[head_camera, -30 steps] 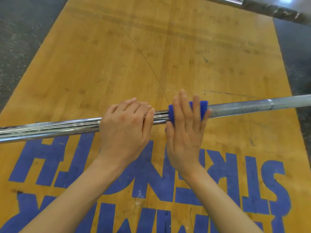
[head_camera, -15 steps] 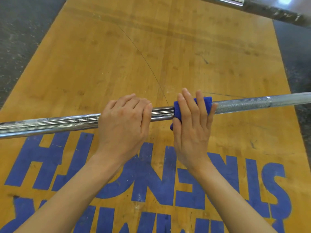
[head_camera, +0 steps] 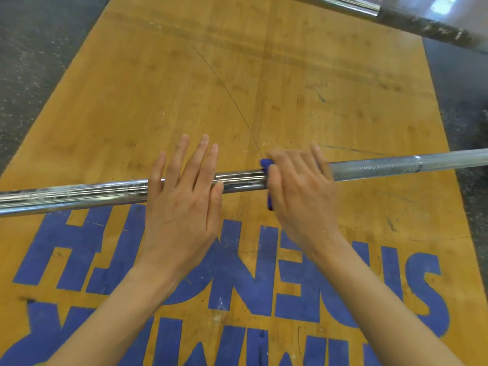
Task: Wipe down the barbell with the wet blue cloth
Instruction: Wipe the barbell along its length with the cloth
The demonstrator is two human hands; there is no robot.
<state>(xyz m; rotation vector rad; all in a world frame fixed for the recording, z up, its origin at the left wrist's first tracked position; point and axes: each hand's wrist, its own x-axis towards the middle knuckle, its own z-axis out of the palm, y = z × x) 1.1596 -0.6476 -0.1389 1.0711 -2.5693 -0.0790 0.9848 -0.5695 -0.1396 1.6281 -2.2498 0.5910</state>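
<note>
barbell (head_camera: 105,192) running crosswise under both sets of fingers; right hand (head_camera: 298,188) curled around cloth (head_camera: 267,178) on it, left hand (head_camera: 182,196) flat, fingers straight; knurled stretch just rightward.

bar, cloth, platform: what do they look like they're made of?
Barbell: metal, likely chromed steel; mirror streaks on the smooth part, matte crosshatched knurling right of the right hand.
Blue cloth: soft fabric, maybe microfiber; mostly hidden.
Platform: wood, varnished look; visible grain, scuffs, painted blue lettering.
</note>
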